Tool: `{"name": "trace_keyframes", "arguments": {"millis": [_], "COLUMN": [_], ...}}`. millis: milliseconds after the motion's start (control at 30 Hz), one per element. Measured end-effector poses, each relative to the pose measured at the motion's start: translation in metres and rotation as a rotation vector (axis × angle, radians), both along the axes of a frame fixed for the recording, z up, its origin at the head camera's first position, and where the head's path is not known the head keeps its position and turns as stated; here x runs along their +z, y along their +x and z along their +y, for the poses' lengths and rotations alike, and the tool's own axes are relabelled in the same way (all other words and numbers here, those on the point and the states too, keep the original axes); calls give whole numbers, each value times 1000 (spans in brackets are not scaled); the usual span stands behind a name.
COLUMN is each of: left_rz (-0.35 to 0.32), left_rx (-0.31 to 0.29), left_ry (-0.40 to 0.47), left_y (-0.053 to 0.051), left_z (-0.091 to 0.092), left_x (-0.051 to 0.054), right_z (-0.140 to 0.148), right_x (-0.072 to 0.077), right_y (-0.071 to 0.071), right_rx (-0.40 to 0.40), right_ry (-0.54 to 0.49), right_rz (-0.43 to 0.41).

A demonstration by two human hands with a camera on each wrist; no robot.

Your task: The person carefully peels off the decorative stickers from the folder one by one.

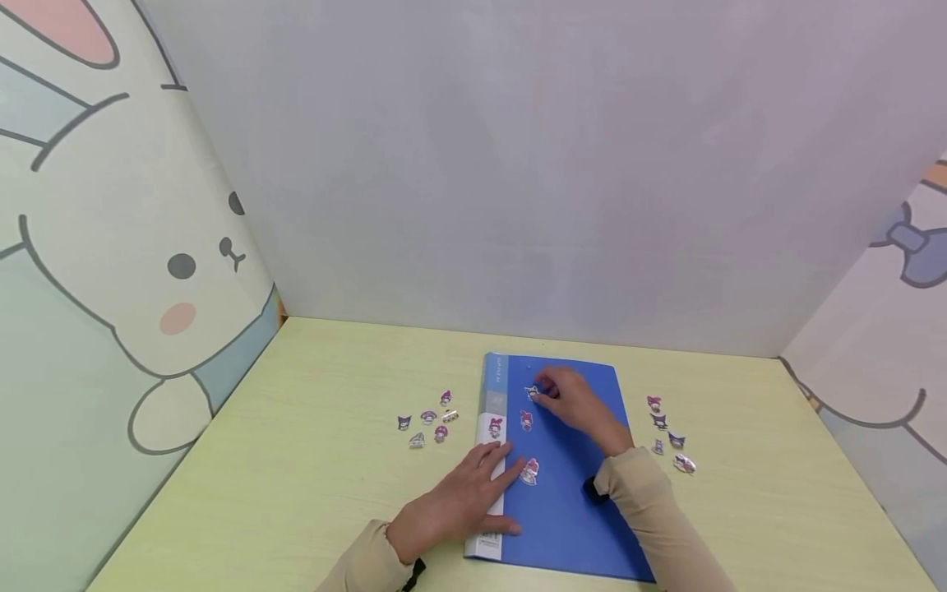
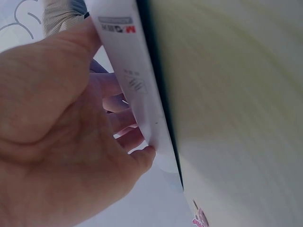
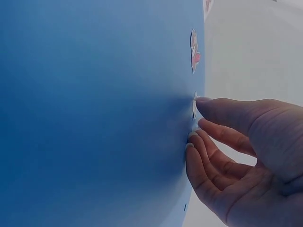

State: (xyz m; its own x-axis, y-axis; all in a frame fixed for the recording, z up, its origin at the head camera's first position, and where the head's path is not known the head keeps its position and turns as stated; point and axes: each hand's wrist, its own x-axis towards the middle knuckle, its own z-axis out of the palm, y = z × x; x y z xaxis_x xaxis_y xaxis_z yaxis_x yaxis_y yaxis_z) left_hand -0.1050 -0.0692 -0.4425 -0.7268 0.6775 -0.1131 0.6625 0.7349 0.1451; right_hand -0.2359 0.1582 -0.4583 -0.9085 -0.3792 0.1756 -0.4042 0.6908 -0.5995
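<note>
Sleeves of beige cloth [image 1: 666, 522] reach in behind both hands, with a black band [image 1: 594, 491] showing at the right wrist. Nearest is the left hand [image 1: 462, 497], its fingers spread wide and gripping nothing; it rests across the white spine strip [image 1: 487, 514] of a blue folder [image 1: 573, 526], thumb and fingertips on the edge of the cover. Small red and grey print shows on the strip beside that thumb in the left wrist view. The folder lies flat on the pale yellow table [image 1: 296, 460], beneath both hands.

Just at the left index fingertip, a white-and-pink sticker [image 1: 529, 473] lies on the cover. Slightly beyond the left fingers, a pink-hooded sticker [image 1: 495, 427] sits on the strip, and a red-pink sticker [image 1: 526, 421] lies on the cover between the two hands.

Farther out, the right hand [image 1: 577, 403] bends over the upper cover, thumb and forefinger a narrow gap apart, the thumb tip touching a black-and-white sticker [image 1: 530, 393] on the folder.

Out to the left of the left hand, six loose stickers [image 1: 441, 434] are scattered on the table; five more stickers [image 1: 676, 441] lie to the right of the right hand. Beyond both hands rises a greyish wall [image 1: 518, 181].
</note>
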Motion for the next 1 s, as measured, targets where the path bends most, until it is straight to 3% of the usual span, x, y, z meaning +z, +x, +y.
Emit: {"name": "trace_keyframes", "arguments": {"millis": [533,1000], "left_rz": [-22,-25], "left_rx": [8,8], "left_ry": [2,15], "left_y": [0,1], "left_z": [0,0], "left_x": [0,0], "right_z": [-4,-5], "right_x": [-1,-2], "right_y": [1,0], "right_rx": [-22,-19], "right_ry": [-13,-59], "right_rz": [-9,89]}}
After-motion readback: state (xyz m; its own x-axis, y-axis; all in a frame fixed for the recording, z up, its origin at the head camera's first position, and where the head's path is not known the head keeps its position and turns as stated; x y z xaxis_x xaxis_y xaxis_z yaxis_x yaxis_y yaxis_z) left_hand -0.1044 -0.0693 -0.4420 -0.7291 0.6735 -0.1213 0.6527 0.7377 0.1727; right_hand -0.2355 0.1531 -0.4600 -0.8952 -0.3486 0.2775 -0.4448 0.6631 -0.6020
